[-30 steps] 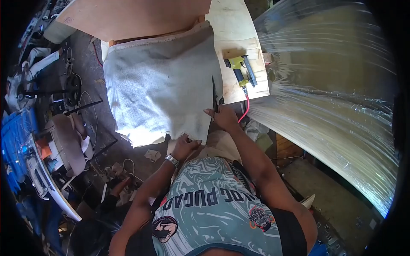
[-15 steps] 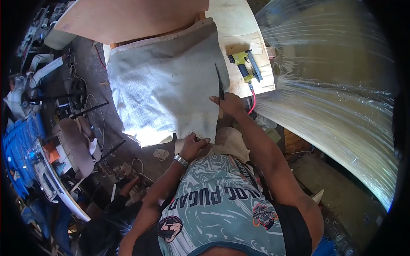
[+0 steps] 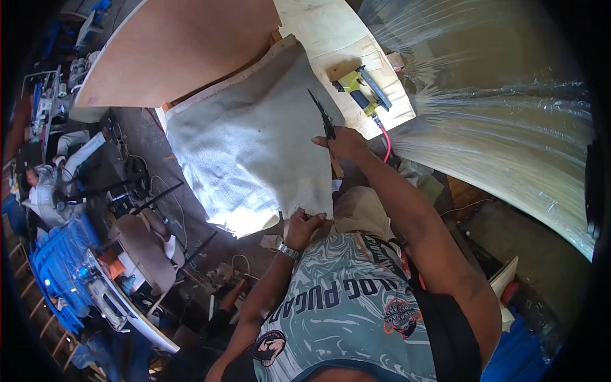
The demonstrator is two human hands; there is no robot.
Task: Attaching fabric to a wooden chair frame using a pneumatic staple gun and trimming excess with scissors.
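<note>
Grey cloth (image 3: 238, 130) with dark scissors (image 3: 323, 118), held at its right-hand margin.
Cloth: spread ahead of the person and mostly to the left of both hands, its far edge along the base of a curved brown board (image 3: 191, 51). Left hand (image 3: 307, 227): thumb and fingers pinching the near edge, close to the near right corner. Right hand (image 3: 347, 144): farther forward, at the right edge, gripping the scissors by the handles; whether the blades are parted cannot be told. Scissors: long axis directed away from the person and leaning left, roughly following the right edge, tip over the cloth; right hand the nearer to the blades. Adjacent: yellow-green air tool (image 3: 361, 91), lying on a pale wooden panel (image 3: 318, 32), right of the cloth.
</note>
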